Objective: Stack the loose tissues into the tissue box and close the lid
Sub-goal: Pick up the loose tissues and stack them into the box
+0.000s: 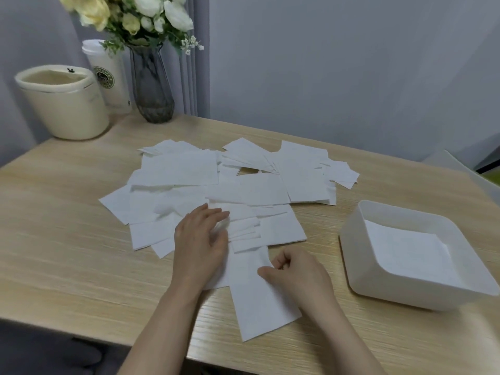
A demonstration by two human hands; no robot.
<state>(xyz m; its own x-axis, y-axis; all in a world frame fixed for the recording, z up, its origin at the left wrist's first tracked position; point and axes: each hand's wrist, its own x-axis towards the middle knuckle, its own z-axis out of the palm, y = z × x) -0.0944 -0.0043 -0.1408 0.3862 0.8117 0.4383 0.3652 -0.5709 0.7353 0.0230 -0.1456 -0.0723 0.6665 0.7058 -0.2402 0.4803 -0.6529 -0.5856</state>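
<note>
You are gathering: left hand (201,239) lying flat, fingers spread on the loose tissues (230,190) on the bench (67,239); right hand (295,269) pinching one tissue (259,301). Next, carry it right into the tissue box (359,269).

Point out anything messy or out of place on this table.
The tissues lie scattered across the table, overlapping at all angles instead of stacked. Only a few sit in the open box, and no lid is visible. Nothing looks spilled or damaged.
</note>
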